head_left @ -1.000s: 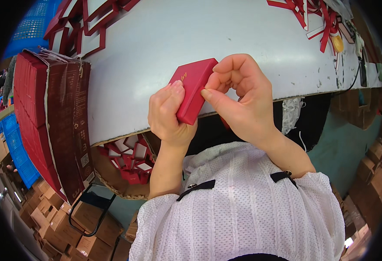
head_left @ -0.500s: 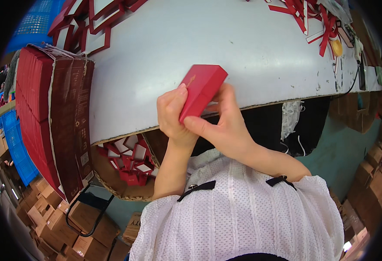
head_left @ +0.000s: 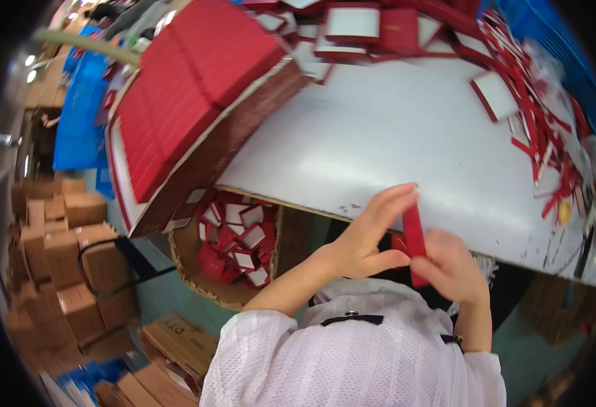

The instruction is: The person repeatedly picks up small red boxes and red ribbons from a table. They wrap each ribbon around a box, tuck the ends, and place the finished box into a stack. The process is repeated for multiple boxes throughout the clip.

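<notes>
Red box [head_left: 414,227] held by the table's [head_left: 379,142] near edge

Right hand [head_left: 452,264] pinches it; left hand's [head_left: 369,237] fingers spread wide alongside, contact unclear; packed carton [head_left: 247,129] left; loose boxes [head_left: 353,24], ribbons [head_left: 530,122] beyond; floor carton [head_left: 181,342] bears dark print.

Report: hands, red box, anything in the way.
Right hand gripping red box. Left hand alongside, thumb and fingers apart. Red ribbons heaped farther right, away from hands.

I'm holding one slim, glossy red box [head_left: 414,234], closed as far as I can see, its narrow side facing me, long and slightly tilted, at the white table's [head_left: 372,129] near edge.
</notes>
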